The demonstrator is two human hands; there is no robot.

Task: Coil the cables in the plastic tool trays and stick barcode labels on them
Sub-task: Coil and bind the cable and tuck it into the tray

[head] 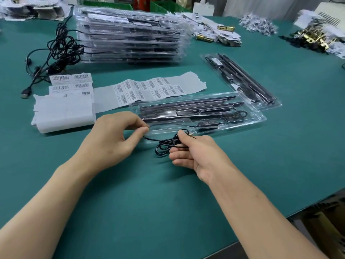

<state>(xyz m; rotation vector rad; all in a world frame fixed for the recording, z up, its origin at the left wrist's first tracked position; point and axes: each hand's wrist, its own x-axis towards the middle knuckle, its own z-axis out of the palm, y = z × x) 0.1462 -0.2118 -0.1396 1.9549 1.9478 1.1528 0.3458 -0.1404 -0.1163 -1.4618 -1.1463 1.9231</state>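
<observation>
The right hand (194, 152) grips the coiled black cable (165, 144); the left hand (112, 139) pinches its free run. Just beyond both hands lies a clear plastic tray (257, 119).

Near tray (260, 119): thin clear plastic, glossy, with glare along its ribs.
Rods (186, 106) inside it: black, satin sheen; metal or plastic not determinable.
Cable (164, 142) at its front edge: black sheath, smooth, slight gloss.
Label strip (149, 88) behind it: white paper, matt labels on a smoother backing.
Tray stack (130, 34) further behind: the same clear glossy plastic.
Table cover (130, 193) under it: green, matt, even.
Fittings (225, 28) far behind: brass-coloured shiny metal.
</observation>
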